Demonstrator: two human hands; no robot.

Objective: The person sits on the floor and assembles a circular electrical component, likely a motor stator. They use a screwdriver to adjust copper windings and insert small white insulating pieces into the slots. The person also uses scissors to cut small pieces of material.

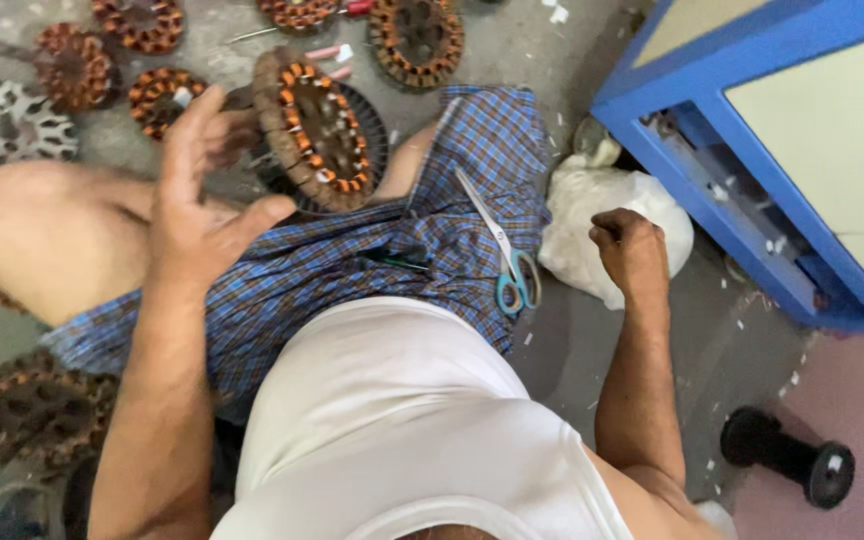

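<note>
Grey concrete floor [542,45] littered with white scraps; blue-framed cabinet [752,130] with pale panels at right; pinkish, perhaps painted, floor patch [852,400] beside it.

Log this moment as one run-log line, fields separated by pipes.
left hand: open, on wound stator on lap | right hand: fist, empty, near white bag | scissors: on checked cloth

A single view is given, taken from a camera worn on the head and aimed steeply down and forward. The lap [392,260] is seen close below the lens, with the floor [532,50] beyond it; no second view is given.
</note>
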